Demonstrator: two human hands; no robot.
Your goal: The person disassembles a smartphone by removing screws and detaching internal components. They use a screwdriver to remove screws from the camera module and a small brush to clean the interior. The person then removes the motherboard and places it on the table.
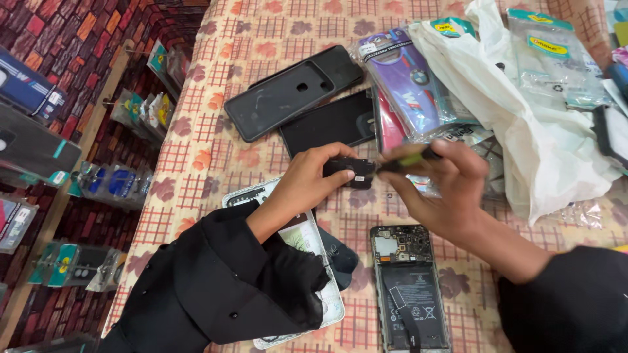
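Two hands work above a patterned tablecloth (216, 140). One opened phone (409, 287) lies near, its battery and boards exposed, and one pale back cover (327, 301) lies to its left, partly under the left sleeve. Farther off rest one black phone case (288, 98) and one dark phone (327, 124).

The left hand (304, 183) reaches in from the near left, fingers pinched shut on a small black part (350, 171) held above the cloth at the centre. The right hand (441, 189) comes from the near right, fingers curled closed around a green-handled tool (409, 159) whose tip meets the part.

Far right, one white plastic bag (523, 111) sprawls over several packaged phone covers (409, 78). Left of the table hang packaged goods (140, 111).
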